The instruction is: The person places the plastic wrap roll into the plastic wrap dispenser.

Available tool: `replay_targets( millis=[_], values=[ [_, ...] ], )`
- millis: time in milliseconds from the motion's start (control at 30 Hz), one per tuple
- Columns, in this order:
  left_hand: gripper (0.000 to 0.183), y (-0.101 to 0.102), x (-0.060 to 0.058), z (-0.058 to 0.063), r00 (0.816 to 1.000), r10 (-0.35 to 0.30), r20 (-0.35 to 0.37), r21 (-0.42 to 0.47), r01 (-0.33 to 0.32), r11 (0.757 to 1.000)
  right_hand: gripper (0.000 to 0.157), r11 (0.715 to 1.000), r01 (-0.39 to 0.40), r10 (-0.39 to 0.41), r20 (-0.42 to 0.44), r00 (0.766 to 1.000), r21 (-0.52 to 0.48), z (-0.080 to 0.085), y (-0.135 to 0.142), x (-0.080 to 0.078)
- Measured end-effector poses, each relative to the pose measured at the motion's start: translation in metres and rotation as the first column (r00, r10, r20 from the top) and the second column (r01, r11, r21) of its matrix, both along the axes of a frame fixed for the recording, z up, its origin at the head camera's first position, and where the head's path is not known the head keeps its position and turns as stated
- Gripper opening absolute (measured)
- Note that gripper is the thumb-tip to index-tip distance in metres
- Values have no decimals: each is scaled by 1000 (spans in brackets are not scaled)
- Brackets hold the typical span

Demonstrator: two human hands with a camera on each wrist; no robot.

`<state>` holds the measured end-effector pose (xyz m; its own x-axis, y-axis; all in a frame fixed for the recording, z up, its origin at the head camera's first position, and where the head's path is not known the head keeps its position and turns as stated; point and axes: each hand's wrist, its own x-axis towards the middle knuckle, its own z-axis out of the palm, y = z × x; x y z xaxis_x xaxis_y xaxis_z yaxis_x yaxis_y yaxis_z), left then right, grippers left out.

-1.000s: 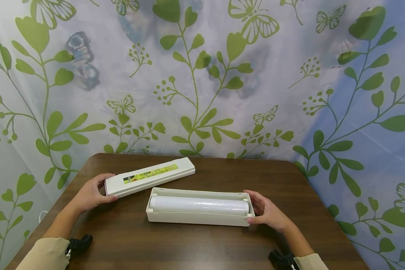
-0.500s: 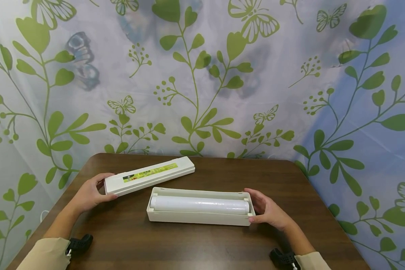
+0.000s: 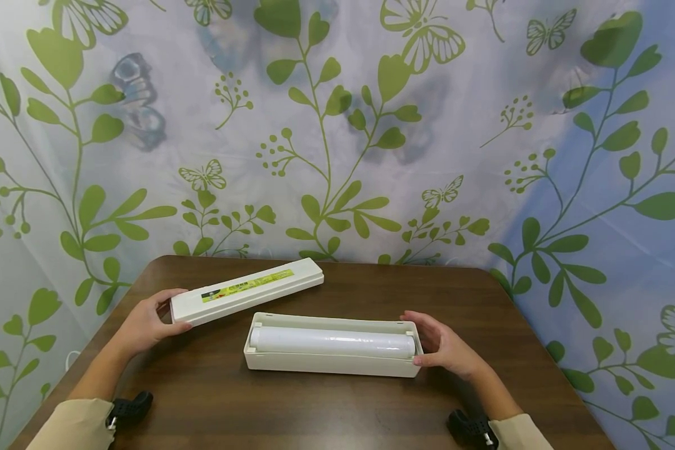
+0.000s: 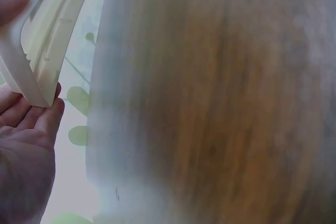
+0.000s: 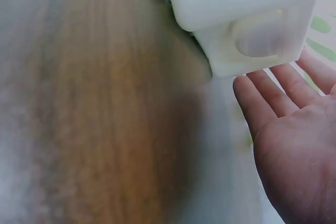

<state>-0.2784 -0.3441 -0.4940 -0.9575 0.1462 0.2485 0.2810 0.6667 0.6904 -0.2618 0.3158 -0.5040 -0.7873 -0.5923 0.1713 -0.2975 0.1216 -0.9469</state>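
Fingers (image 3: 177,328) of the left hand (image 3: 146,325) are gripping the lid (image 3: 270,289); the right hand (image 3: 451,351) is grasping the open box (image 3: 332,364).

The lid (image 3: 247,292) edges away from the box (image 3: 329,364)!
And there it goes, a touch further left of the box and a touch further beyond its far side, the gap between them slightly wider, with the left hand (image 3: 149,323) shifting along at its end; meanwhile the right hand (image 3: 444,351) creeps too, fingertips further over the box's far right corner, thumb higher at its near right corner.
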Motion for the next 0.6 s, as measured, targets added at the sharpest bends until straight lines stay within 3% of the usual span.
replay_targets(
  millis=[267,600],
  values=[
    [75,1,1,3,1000,-24,-12,27,24,999,87,997,54,-52,-40,998,53,9,-6,-4],
    [68,9,6,7,996,-84,-30,128,87,988,84,990,66,-54,-96,994,126,26,-22,-17]
  ],
)
